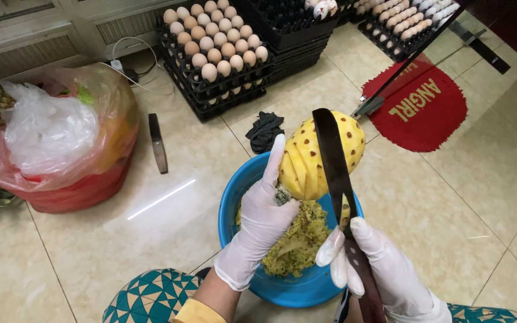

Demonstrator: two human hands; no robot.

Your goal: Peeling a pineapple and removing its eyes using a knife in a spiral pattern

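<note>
Left hand [262, 209] in white glove, fingers wrapped round base of peeled yellow pineapple [320, 157] held upright over blue plastic bowl [237, 203] of peelings, right hand [378, 269] at 5 o'clock gripping dark long knife [336, 179], blade flat on fruit; egg trays [213, 51] at 11, red mat [426, 110] w/ yellow lettering at 2

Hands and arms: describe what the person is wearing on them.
Both the left hand and the right hand wear thin, white disposable gloves, wrinkled and reaching just past the wrists. A yellow sleeve edge shows on the left arm; no sleeve shows on the right.
</note>
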